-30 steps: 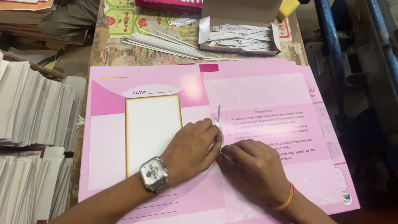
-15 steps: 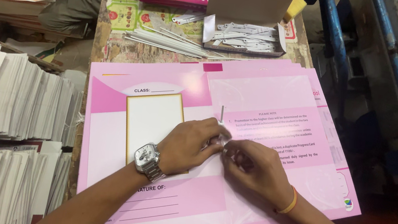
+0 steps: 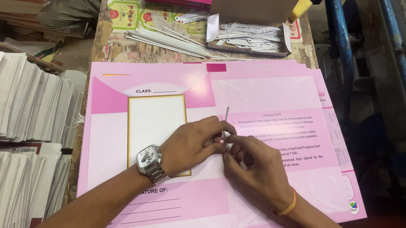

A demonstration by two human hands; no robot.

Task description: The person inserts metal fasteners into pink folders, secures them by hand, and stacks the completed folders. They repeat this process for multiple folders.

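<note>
Bright even light, soft shadows, sharp focus, no glare.

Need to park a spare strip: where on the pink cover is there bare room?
Free: the pink cover above the hands, below the white strips; also its lower left, beside the wristwatch. Crowded: the middle fold, where left hand and right hand meet, and the table's far edge around the open box.

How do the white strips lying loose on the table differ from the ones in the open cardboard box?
The loose strips look long and thin and lie fanned in a bundle on the bare table; the strips in the open cardboard box look shorter and are heaped in a jumble. The loose ones lie nearer the pink cover; the boxed ones sit farther back. Both are white, and neither hand touches them.
</note>
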